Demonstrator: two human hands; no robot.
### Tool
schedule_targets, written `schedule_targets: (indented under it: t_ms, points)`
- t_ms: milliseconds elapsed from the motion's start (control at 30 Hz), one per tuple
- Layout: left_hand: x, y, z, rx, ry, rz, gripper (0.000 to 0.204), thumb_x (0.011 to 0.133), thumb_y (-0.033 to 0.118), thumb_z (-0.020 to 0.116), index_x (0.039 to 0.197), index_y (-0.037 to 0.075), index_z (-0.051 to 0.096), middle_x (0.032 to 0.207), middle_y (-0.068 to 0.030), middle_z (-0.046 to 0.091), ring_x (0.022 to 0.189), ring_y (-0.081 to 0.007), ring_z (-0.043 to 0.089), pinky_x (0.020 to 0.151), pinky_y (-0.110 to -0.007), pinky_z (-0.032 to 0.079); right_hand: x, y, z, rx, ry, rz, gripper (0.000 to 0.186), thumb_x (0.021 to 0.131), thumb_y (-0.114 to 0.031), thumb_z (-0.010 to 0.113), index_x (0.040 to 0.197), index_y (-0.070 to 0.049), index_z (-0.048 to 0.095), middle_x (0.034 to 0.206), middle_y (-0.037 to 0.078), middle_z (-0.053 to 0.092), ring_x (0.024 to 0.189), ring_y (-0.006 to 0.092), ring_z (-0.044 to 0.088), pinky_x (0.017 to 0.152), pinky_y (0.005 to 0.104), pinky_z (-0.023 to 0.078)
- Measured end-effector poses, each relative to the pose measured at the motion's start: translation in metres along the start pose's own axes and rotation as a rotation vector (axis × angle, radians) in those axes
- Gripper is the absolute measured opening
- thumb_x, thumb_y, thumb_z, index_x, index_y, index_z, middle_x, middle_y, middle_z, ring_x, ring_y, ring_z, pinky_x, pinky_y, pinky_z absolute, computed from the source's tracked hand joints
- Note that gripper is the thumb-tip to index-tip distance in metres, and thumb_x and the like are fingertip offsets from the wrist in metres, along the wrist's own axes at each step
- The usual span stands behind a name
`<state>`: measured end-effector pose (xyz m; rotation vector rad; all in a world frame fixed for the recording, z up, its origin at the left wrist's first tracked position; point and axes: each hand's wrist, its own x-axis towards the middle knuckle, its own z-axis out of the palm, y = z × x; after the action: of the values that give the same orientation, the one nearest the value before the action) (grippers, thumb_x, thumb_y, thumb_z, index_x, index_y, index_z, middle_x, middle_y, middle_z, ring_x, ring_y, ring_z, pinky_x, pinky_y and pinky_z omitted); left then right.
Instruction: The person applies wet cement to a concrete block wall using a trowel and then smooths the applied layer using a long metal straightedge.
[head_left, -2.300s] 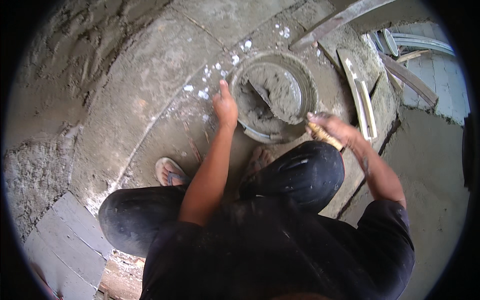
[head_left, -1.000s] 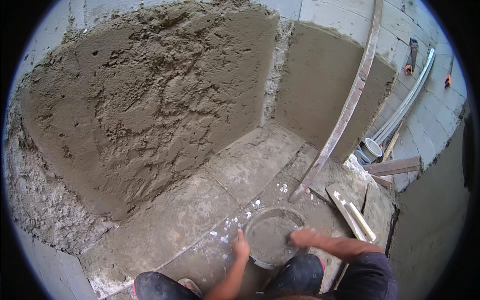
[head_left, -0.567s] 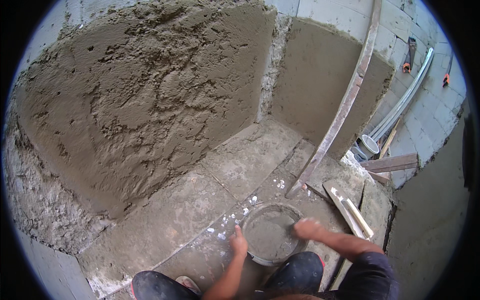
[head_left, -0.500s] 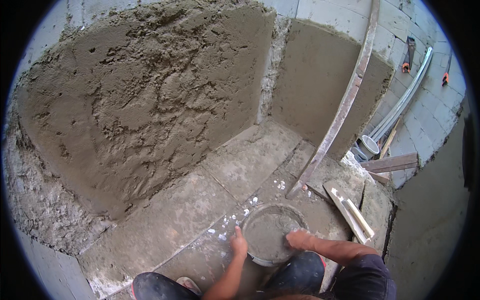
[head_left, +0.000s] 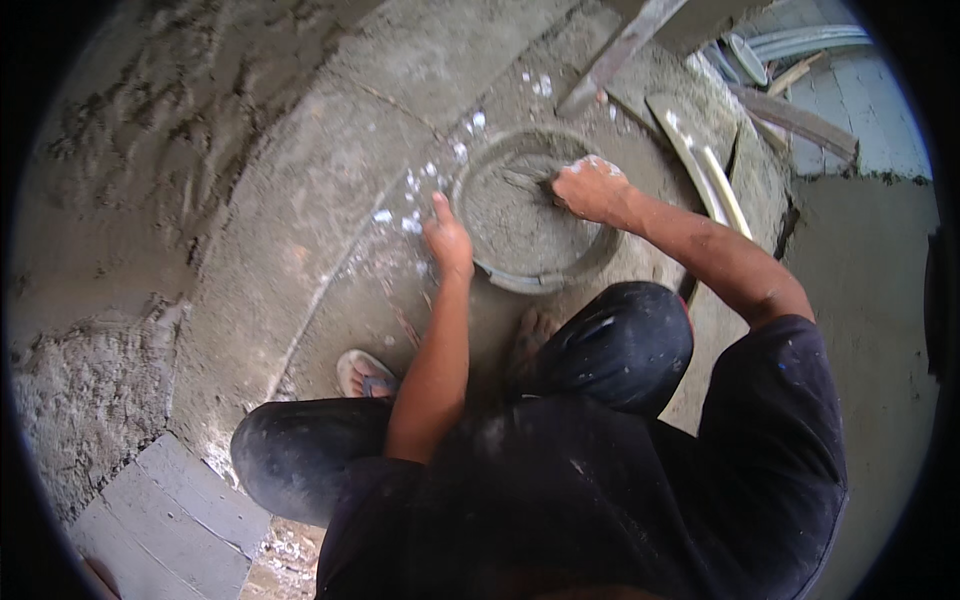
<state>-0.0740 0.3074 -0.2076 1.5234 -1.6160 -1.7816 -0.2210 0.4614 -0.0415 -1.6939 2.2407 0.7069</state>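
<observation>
A round grey tub (head_left: 530, 283) of wet mortar (head_left: 515, 230) stands on the slab between my feet. My left hand (head_left: 449, 243) holds the tub's left side at the rim, one digit pointing up along the outside. Over the mortar's right part, my right hand (head_left: 592, 190) is closed in a fist. A mortar-coated shape (head_left: 527, 180) sticks out from the fist toward the tub's middle; its kind is hard to make out.
White chips (head_left: 411, 222) lie left of the tub. A long plasterer's float (head_left: 688, 150) rests at its right, and a straight wooden board (head_left: 610, 68) leans behind it. Planks (head_left: 800, 122) and a white bucket (head_left: 746, 60) are at the far right. Rough mortar covers the left wall (head_left: 150, 150).
The view has tipped down toward my body, so the tub and both hands appear higher. My right fist stays over the mortar, and my left hand remains at the tub's rim.
</observation>
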Motion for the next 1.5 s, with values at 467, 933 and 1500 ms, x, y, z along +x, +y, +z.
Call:
schedule_targets:
  t_ms: [467,933,1500]
  points:
    - [-0.024,0.013,-0.015,-0.176,-0.038,0.014,0.059,0.094,0.051,0.049,0.063,0.002,0.046,0.061,0.0005,0.038,0.061,-0.0138,0.034,0.057,-0.034,0.032,-0.019,0.016,0.025,0.182,-0.405,0.042,0.042,0.098,-0.039,0.042,0.096,0.001,0.054,0.096,0.021,0.059,0.089,0.0328,0.062,0.079,0.0436,0.052]
    - [-0.015,0.014,-0.012,-0.173,-0.007,0.036,0.070,0.095,0.051,0.045,0.061,-0.010,0.047,0.056,-0.0150,0.044,0.062,-0.0223,0.040,0.065,-0.044,0.037,-0.059,-0.041,0.053,1.498,-0.472,0.352,0.042,0.093,-0.040,0.057,0.085,0.001,0.061,0.064,0.010,0.059,0.049,0.0169,0.055,0.045,0.0312,0.048]
    - [-0.017,0.026,-0.017,-0.029,0.082,0.142,0.070,0.094,0.053,0.043,0.067,-0.011,0.053,0.059,-0.0282,0.051,0.059,-0.0361,0.044,0.066,-0.050,0.038,-0.062,0.025,-0.019,0.259,-0.021,0.327,0.026,0.091,-0.026,0.052,0.089,-0.004,0.066,0.078,0.019,0.067,0.074,0.0346,0.067,0.063,0.0453,0.052]
